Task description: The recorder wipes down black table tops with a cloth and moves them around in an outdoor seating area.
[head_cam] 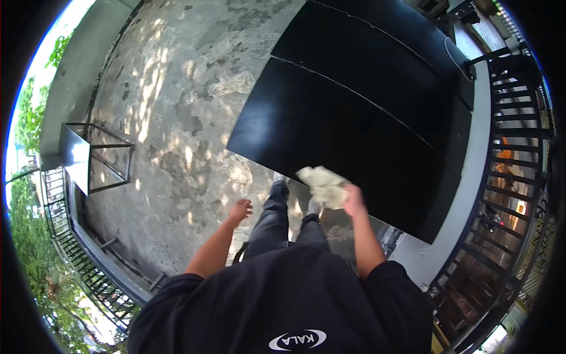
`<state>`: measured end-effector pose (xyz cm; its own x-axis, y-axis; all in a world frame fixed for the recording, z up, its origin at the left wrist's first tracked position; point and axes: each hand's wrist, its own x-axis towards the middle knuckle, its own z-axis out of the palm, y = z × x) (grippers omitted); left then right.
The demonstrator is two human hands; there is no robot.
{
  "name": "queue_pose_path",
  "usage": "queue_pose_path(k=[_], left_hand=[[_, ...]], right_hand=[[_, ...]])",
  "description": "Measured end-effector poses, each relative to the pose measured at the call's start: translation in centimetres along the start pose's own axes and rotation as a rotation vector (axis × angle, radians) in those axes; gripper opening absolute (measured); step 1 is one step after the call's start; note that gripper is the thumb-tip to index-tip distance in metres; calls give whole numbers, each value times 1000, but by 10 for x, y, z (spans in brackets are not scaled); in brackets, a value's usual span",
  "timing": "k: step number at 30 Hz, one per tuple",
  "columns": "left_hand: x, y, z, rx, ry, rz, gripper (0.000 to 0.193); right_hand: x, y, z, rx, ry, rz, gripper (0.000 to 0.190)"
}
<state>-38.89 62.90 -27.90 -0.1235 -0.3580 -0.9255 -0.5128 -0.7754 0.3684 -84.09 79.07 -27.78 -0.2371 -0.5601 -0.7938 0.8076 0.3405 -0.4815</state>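
Observation:
My right hand grips a pale cream cloth, blurred by motion, at the near edge of a black panel surface. The cloth partly overlaps that edge, and whether it touches the surface I cannot tell. Thin pale seams split the black surface into several panels. My left hand hangs over the concrete floor, left of my legs, with its fingers loosely curled and nothing seen in them.
Worn concrete floor spreads to the left, dappled with sunlight. A metal-framed table stands by the left wall. Black railings run along the right, beyond a pale ledge. A white cable lies at the far right corner.

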Motion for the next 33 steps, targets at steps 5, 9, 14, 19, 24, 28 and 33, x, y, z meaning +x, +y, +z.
queue_pose_path(k=[5,9,14,19,24,28,33], left_hand=[[-1,9,64,81,-35,53,31],[-18,-2,117,161,-71,239,27],[-29,12,162,70,-241,367,26],[-20,5,44,83,-69,247,27],[-22,21,-43,-27,9,218,27],[-17,-2,-124,-24,157,249,29],[-17,-9,-153,-154,245,170,29]], right_hand=[[-103,-130,-194,102,419,-566,37],[-122,-127,-306,-335,868,-742,34],[-112,-75,-398,-322,1164,-729,40],[15,73,-63,-1153,932,-536,70],[81,162,236,-1213,353,-923,50],[106,199,427,-1017,-851,-440,26],[53,192,477,-638,-864,-363,20]])
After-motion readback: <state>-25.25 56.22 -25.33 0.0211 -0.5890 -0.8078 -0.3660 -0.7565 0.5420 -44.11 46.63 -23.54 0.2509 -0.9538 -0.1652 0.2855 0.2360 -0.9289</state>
